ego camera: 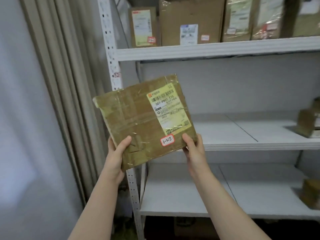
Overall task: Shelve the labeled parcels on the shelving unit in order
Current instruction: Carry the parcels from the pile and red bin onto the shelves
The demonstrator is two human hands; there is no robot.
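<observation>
A flat brown cardboard parcel [136,116], wrapped in clear tape, is held up in front of the white shelving unit [216,49]. It carries a yellow shipping label and a small red-edged sticker reading 3-2-5 [167,140]. My left hand [117,149] grips its lower left corner and my right hand [192,144] grips its lower right corner. The parcel tilts slightly and covers part of the shelf's left post.
The top shelf holds several labelled cardboard boxes [192,21]. The middle shelf [233,130] has a small parcel [308,122] at the far right. The lower shelf [190,196] has another parcel [310,193] at the right. A beige curtain [60,84] hangs at the left.
</observation>
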